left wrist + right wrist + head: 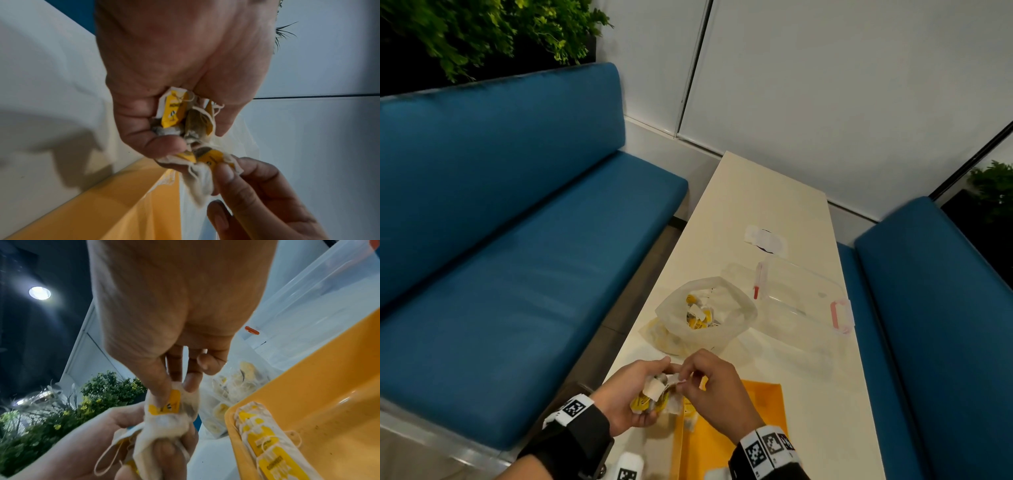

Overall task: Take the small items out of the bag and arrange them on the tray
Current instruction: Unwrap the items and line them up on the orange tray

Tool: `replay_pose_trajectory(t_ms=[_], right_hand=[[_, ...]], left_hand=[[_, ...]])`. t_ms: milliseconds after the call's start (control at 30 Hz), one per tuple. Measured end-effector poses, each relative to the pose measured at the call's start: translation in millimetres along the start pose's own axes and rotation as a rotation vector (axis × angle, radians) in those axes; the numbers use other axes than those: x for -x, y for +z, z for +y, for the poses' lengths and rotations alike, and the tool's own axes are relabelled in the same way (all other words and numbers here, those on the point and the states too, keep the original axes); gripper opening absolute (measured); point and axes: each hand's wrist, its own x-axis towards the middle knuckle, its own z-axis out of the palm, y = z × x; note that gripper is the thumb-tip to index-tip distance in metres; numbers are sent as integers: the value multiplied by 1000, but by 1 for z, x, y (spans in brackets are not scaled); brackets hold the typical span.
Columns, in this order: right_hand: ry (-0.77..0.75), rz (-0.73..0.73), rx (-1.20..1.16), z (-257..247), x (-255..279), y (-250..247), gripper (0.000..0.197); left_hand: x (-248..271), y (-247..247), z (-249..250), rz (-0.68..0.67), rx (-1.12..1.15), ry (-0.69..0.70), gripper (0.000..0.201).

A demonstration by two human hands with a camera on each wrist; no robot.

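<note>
Left hand (631, 394): cups a bunch of tea bags (654, 397), just left of the tray (726, 442).
Right hand (714, 383): pinches one bag from the bunch.
Tray: orange, on bench (767, 205); tea bag row (273, 444) inside.
Bag (705, 311): open, beyond tray.

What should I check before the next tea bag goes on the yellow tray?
1. Left hand grips the bunch of tea bags: ok.
2. Right hand pinches just one tea bag: cannot tell, strings look tangled.
3. Free room on the yellow tray: ok.
4. Tea bags on the tray lie in a neat row: ok.
5. Plastic bag open, with more tea bags inside: ok.
</note>
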Motion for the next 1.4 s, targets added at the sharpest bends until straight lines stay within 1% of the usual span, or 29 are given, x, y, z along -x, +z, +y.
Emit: replay_pose_trajectory(t_ms=[100,233,367,400,500,600,700,767,867,933,1067,1200,1300,1400], right_hand=[[114,53,-117,4,-1,-4,17],[233,103,-410,5,-1,-9,14],[299,111,-559,4,3,-15,13],[306,110,-576,4,4,-16,13],[310,126,-615,4,5,-18,12],[291,130,-596,0,7,-20,13],[248,160,-503,-4,7,-23,10],[217,168,-443,-3,8,-26,14],[201,130,-377,4,12,-29,15],[204,114,-423,8,14,-30,15],[233,119,-614,14,19,-31,18],[231,129,-653,19,21,-33,15],[227,132,-663,19,19,-36,15],[246,95,-733,19,16,-37,15]], left_hand=[[4,-1,0,-24,24,17,36],[11,-2,0,-85,115,12,34],[11,-7,-7,-58,114,45,41],[11,-8,-9,-47,83,67,38],[11,-7,-12,0,-6,144,21],[11,-4,-10,48,-36,197,22],[14,-4,-8,45,-47,208,23],[17,-5,-9,43,-50,214,23],[21,-7,-11,52,-55,220,24],[23,-7,-11,47,-61,224,24],[28,-7,-10,29,-51,222,26],[33,-5,-8,26,-110,259,26],[33,0,-7,49,-172,313,20],[32,8,-5,72,-268,409,11]])
